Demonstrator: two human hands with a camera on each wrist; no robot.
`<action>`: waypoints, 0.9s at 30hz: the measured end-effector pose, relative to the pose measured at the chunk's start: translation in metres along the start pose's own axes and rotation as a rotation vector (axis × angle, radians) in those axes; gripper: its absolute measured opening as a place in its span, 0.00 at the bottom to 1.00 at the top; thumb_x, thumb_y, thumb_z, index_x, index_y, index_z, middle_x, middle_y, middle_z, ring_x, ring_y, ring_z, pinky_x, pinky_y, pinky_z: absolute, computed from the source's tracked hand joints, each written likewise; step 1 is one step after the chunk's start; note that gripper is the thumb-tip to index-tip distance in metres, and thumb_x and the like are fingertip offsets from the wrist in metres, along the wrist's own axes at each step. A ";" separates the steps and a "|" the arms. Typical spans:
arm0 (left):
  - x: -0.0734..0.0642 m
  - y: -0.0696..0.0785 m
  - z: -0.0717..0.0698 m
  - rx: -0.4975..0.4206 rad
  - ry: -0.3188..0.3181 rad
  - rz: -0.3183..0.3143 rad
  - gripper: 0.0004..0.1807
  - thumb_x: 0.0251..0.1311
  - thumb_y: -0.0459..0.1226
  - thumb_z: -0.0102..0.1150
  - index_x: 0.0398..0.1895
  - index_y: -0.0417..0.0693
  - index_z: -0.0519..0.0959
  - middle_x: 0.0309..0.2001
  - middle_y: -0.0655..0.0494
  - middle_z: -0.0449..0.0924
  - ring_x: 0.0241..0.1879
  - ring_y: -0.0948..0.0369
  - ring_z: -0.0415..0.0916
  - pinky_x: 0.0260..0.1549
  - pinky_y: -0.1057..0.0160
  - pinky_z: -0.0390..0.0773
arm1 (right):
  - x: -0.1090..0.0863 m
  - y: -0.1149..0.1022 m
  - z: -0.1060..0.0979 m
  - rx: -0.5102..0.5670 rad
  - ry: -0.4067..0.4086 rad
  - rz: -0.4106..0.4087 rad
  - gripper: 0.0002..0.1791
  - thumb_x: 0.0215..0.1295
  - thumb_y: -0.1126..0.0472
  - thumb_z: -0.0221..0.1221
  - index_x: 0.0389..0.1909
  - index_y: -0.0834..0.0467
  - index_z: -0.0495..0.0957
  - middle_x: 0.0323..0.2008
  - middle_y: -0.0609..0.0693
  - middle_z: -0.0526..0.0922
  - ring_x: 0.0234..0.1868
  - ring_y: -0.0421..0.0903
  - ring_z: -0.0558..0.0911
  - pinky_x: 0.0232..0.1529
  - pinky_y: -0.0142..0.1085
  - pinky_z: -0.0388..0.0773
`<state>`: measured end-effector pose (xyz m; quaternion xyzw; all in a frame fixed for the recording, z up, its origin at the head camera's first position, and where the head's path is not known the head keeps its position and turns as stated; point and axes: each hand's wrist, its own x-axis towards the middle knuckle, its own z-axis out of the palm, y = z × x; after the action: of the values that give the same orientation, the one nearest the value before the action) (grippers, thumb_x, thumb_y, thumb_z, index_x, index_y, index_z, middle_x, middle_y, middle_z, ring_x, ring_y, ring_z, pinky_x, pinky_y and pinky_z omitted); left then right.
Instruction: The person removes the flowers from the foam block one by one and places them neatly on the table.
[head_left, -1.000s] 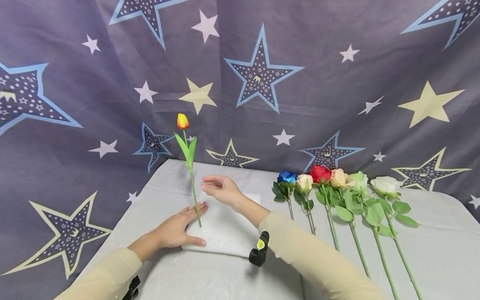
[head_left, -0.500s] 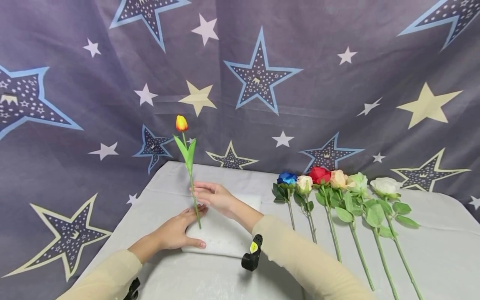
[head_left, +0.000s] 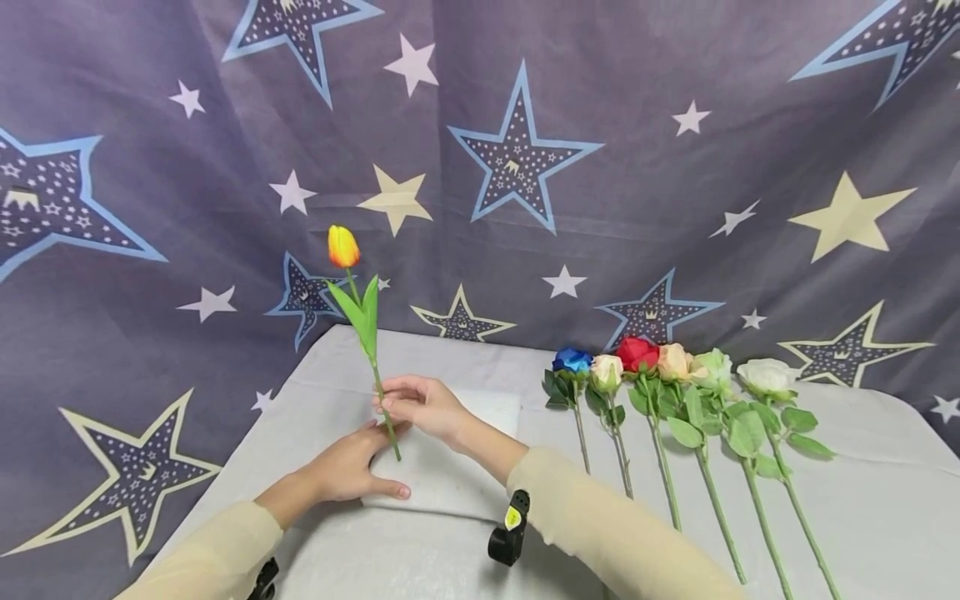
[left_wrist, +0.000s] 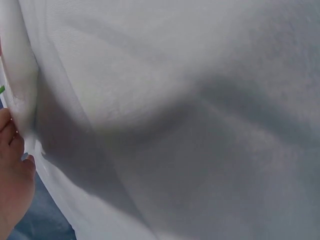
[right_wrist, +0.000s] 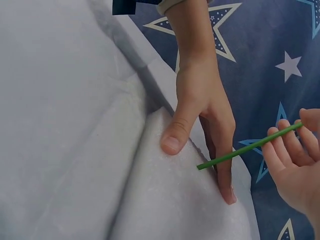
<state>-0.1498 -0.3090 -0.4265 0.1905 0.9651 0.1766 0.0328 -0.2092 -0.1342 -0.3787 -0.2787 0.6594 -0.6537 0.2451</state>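
An artificial tulip (head_left: pixel 344 247), yellow and orange with green leaves, leans left above a white block (head_left: pixel 442 479). The lower end of its green stem (right_wrist: pixel 235 152) meets the block's top. Thumb and fingers of my right hand (head_left: pixel 429 410) pinch this stem partway up. Spread over the block's left side, my left hand (head_left: pixel 347 465) rests with thumb and fingers apart. The right wrist view catches the left thumb lying on the block (right_wrist: pixel 170 200). Only part of the left hand (left_wrist: pixel 15 175) enters the left wrist view.
On the right of the white-covered table (head_left: pixel 885 500) lies a row of artificial roses: blue (head_left: pixel 573 361), cream, red (head_left: pixel 637 354), peach, pale green and white (head_left: pixel 767 377). Their long stems point toward the near edge. A purple star-patterned curtain (head_left: pixel 480 250) hangs behind.
My right hand has moved left to the tulip and taken hold of its stem. The flower head now tilts further left. My left hand stays on the block.
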 end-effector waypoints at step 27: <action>0.002 0.000 0.000 -0.037 -0.023 0.009 0.60 0.42 0.68 0.64 0.73 0.42 0.57 0.75 0.46 0.55 0.75 0.49 0.53 0.74 0.42 0.53 | -0.045 -0.013 -0.014 0.005 0.177 -0.043 0.14 0.63 0.65 0.61 0.48 0.69 0.80 0.48 0.63 0.85 0.47 0.47 0.86 0.52 0.33 0.84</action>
<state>-0.1521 -0.3082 -0.4266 0.1962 0.9604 0.1924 0.0466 -0.1854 -0.0929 -0.3668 -0.2330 0.6709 -0.6826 0.1725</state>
